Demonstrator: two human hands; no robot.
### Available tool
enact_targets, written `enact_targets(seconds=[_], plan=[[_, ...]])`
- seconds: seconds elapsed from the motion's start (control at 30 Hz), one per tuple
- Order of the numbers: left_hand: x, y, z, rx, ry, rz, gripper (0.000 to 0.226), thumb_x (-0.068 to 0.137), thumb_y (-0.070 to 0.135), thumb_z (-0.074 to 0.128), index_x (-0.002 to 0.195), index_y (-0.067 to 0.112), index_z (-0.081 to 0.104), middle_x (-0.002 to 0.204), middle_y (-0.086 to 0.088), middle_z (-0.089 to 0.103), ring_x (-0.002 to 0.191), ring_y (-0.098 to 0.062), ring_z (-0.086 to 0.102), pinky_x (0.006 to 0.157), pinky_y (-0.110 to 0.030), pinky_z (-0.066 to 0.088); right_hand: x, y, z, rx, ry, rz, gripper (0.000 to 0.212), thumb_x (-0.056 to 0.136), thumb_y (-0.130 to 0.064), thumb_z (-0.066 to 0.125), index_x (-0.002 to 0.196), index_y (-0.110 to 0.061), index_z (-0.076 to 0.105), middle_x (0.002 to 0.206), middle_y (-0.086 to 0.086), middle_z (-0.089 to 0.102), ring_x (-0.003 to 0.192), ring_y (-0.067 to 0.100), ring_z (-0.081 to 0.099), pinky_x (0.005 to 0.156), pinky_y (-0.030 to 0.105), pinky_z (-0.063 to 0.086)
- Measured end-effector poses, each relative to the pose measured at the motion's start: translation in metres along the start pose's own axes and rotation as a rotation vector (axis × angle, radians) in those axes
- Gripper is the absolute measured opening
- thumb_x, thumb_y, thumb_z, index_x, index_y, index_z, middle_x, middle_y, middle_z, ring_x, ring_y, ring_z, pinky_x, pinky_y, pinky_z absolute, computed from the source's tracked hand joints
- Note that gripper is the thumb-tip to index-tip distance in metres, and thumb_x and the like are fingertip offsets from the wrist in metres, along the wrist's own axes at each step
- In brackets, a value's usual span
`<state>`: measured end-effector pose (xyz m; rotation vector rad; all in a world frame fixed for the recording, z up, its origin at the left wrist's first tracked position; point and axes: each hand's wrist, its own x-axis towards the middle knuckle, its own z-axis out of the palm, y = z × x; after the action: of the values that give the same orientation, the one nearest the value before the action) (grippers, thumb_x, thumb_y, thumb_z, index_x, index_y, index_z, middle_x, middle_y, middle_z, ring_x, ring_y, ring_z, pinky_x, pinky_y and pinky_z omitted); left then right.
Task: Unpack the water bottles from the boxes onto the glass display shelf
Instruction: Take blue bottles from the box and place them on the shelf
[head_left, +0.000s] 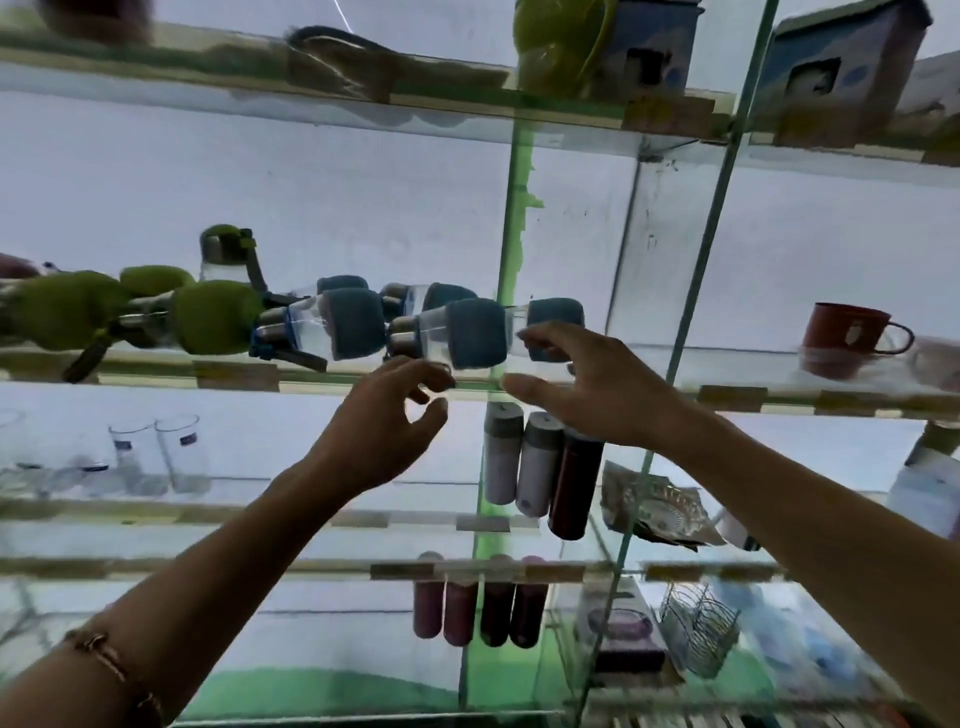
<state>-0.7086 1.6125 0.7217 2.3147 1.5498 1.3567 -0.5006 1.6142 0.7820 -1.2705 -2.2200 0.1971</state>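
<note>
The glass display shelf (649, 382) runs across the middle of the view, seen from below, and everything else sits relative to it. Lying on their sides along it is a row of clear water bottles: green-sleeved bottles (215, 317) toward its left end, blue-sleeved bottles (358, 323) at its centre, all looking empty (the glass shows only the white wall behind). One green-lidded bottle (224, 254) stands upright behind the row. At the shelf's right end a red mug (844, 338) stands alone, well apart from the bottles.

On the shelf above, a green jug (558, 44) and two blue house-shaped boxes (844, 67) stand to the right. On the shelf just below, drinking glasses (179, 452) stand at the left, and three flasks (540, 462), two pale and one dark red, stand under the centre.

The right hand (597, 384) reaches up at the shelf's front edge, fingers and thumb spread around the rightmost blue-sleeved bottle (553, 325); whether it truly grips it I cannot tell. The left hand (387, 421) hovers just under the front blue-sleeved bottle (467, 332), fingers loosely curled, holding nothing. A bracelet (111, 667) circles the left forearm.
</note>
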Motion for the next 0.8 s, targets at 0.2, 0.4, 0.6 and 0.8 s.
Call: enact_targets(seconds=[0.2,0.4,0.6,0.8], plan=[[-0.129,0.013,-0.017,-0.009,0.032,-0.296,0.016,0.088,0.019,0.063,0.099,0.03,0.063,0.095,0.02,0.064,0.089,0.012,0.057,0.068,0.001,0.035,-0.052,-0.026,0.047,0.214,-0.155,-0.101,0.059,0.084,-0.052,0.059,0.135,-0.025,0.046,0.132,-0.011,0.052,0.115,0.004,0.05,0.094,0.025,0.04],[-0.241,0.02,-0.059,0.072,-0.036,-0.522,0.021,0.09,0.032,0.059,0.11,0.037,0.057,0.102,0.031,0.054,0.097,0.015,0.051,0.078,-0.011,0.042,-0.096,-0.074,0.113,0.392,-0.356,-0.129,0.055,0.086,-0.051,0.06,0.133,-0.027,0.047,0.112,-0.017,0.054,0.093,-0.005,0.054,0.071,0.007,0.046],[-0.329,0.006,-0.106,0.049,-0.06,-0.664,0.028,0.089,0.037,0.058,0.117,0.035,0.056,0.113,0.02,0.058,0.107,0.005,0.054,0.088,-0.019,0.047,-0.117,-0.139,0.173,0.436,-0.493,-0.209,0.057,0.084,-0.056,0.058,0.133,-0.027,0.048,0.131,-0.014,0.053,0.121,0.001,0.048,0.103,0.027,0.041],[-0.402,-0.047,-0.16,0.091,-0.023,-0.793,0.029,0.088,0.033,0.06,0.117,0.035,0.056,0.116,0.017,0.058,0.108,0.005,0.053,0.09,-0.018,0.044,-0.117,-0.222,0.249,0.407,-0.618,-0.28,0.061,0.085,-0.056,0.056,0.136,-0.023,0.047,0.132,-0.009,0.053,0.122,0.007,0.046,0.107,0.033,0.038]])
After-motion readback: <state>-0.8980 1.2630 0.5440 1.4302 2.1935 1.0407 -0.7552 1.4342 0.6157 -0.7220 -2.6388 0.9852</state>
